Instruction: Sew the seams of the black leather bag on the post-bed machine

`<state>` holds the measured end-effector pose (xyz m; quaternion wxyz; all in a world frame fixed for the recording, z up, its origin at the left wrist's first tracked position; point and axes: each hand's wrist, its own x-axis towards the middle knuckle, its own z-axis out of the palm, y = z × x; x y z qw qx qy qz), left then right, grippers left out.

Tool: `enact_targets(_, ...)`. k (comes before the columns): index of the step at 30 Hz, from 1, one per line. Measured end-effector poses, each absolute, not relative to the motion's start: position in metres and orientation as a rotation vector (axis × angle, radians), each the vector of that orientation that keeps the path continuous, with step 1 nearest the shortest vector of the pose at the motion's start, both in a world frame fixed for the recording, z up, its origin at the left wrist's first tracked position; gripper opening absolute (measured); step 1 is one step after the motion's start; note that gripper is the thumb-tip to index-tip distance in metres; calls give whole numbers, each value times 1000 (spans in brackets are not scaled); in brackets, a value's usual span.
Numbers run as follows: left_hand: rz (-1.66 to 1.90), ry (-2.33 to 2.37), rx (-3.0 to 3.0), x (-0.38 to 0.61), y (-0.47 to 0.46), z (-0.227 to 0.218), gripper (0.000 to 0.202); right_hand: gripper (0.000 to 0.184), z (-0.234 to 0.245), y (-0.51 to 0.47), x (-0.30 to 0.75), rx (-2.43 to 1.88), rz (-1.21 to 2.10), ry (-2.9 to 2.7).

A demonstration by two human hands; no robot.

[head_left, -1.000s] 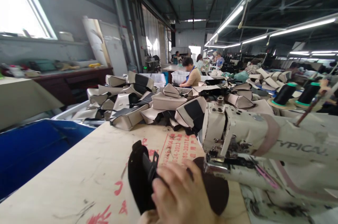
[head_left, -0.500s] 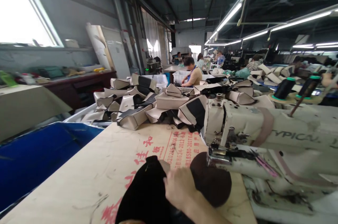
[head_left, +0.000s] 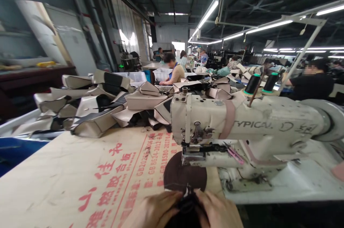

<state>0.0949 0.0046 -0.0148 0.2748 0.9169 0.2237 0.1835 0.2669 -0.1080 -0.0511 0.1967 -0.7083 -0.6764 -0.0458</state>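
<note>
At the bottom of the head view, my left hand (head_left: 156,209) and my right hand (head_left: 217,208) pinch a black fabric piece (head_left: 185,217) from either side. Its upper edge is bunched between my fingertips, and a small light bit shows there. The lower part runs out of frame. Just beyond my fingers, a flat dark brown roll of tape (head_left: 185,174) lies on the plywood table (head_left: 88,170). The head of a sewing machine (head_left: 204,117) stands over the roll's far right side, and pink-handled snips (head_left: 235,155) rest on its arm.
Beige and black sewn pieces (head_left: 102,113) are heaped behind the table. Black thread cones (head_left: 252,84) stand behind the machine. A blue bin (head_left: 21,152) is at left. A co-worker in a tan top (head_left: 177,74) sits beyond the heap, another in black (head_left: 311,81) at right.
The view has swung right. One hand was plainly visible on the black fabric, spread out over the table; now both hands grip it, bunched, close to the front edge.
</note>
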Motion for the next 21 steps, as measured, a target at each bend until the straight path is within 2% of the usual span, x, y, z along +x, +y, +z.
enact_targets(2,470,562,2387,91,7,-8,25,47,-46,-100,272,-1719,-7,-1906)
enact_targets(3,440,569,2337,88,8,-5,23,48,-45,-96,273,-1601,90,-1913)
enact_targets(6,298,662,2190,78,10,2,18,39,-48,-87,273,-1372,369,-1915)
enact_targets(11,261,706,2198,68,10,-1,20,32,-45,-82,273,-1248,611,-1851)
enact_targets(15,335,689,2240,72,15,0,21,26,-26,-82,281,-1215,588,-1915)
enact_targets(21,365,675,2231,94,25,-3,23,19,-26,-78,291,-1510,544,-1793)
